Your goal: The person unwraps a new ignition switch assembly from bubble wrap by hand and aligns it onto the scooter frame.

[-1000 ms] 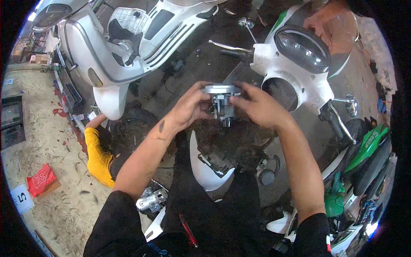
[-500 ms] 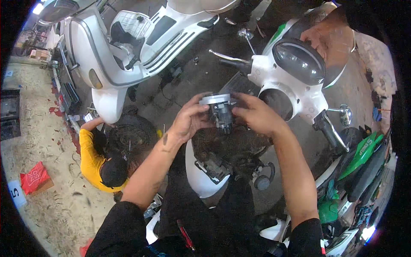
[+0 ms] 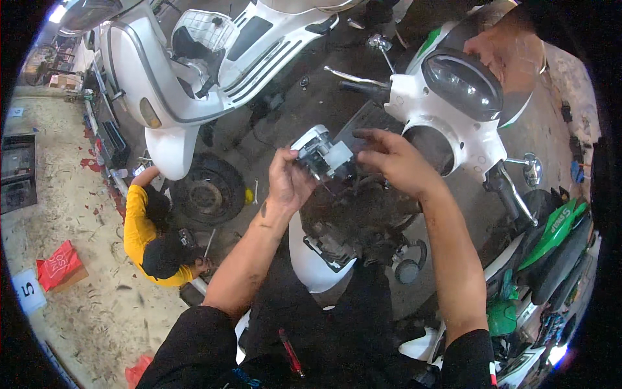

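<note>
In front of my chest, my left hand [image 3: 289,180] is closed round a small scooter part [image 3: 317,144] with a silver rim, a white block and a darker body; its exact kind I cannot make out. The part is tilted, its rim to the upper left. My right hand [image 3: 395,159] is beside it on the right, thumb and fingers apart, fingertips very near the white block. Whether they touch it is unclear. Beneath the hands lies a dark, partly stripped scooter body [image 3: 356,211] with a white panel [image 3: 315,262].
A white scooter [image 3: 162,84] stands at the upper left. At the upper right, a white handlebar cover [image 3: 418,97] has a round opening. A co-worker in a yellow sleeve [image 3: 136,217] crouches left, near a wheel [image 3: 207,188]. A green-and-black scooter [image 3: 551,240] is at the right.
The part was upright between both hands; now it is turned and tilted in my left hand, showing its white block. My right hand's fingers have shifted off its side.
</note>
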A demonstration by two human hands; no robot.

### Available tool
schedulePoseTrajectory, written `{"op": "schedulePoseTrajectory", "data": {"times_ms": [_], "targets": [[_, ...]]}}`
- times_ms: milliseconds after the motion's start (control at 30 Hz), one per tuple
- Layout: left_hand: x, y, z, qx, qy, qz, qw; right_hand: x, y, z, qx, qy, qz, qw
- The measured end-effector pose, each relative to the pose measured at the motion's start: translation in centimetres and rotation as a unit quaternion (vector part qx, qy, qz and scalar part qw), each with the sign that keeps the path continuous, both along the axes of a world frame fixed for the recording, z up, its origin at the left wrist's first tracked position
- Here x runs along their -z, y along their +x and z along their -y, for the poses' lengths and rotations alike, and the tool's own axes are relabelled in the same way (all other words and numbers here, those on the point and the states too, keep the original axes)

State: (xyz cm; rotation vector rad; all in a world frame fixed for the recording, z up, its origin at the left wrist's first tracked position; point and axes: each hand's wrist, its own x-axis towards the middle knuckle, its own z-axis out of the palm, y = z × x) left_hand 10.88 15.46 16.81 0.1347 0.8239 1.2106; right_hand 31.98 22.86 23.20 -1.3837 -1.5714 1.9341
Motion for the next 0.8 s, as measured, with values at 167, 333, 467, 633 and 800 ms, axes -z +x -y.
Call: {"op": "schedulePoseTrajectory", "data": {"times_ms": [167, 333, 467, 633, 800], "targets": [[0.3, -0.4, 0.5, -0.032, 0.039, 0.035, 0.998, -0.3, -0.4, 0.2, -0.117, 0.038, 0.050, 0.991], [-1.2, 1.0, 0.9, -0.047, 0.041, 0.029, 0.998, 1.4, 0.4, 0.2, -0.087, 0.025, 0.011, 0.996], [-1.7, 0.4, 1.5, -0.070, 0.037, 0.042, 0.996, 1.0, -0.1, 0.4, -0.074, 0.061, 0.017, 0.995], [-1.1, 0.5, 0.7, -0.129, -0.027, 0.007, 0.991, -1.7, -0.5, 0.6, -0.110, 0.133, -0.002, 0.985], [1.3, 0.3, 1.4, -0.162, 0.046, 0.077, 0.983, -1.0, -0.1, 0.2, -0.073, 0.051, -0.076, 0.993]]}}
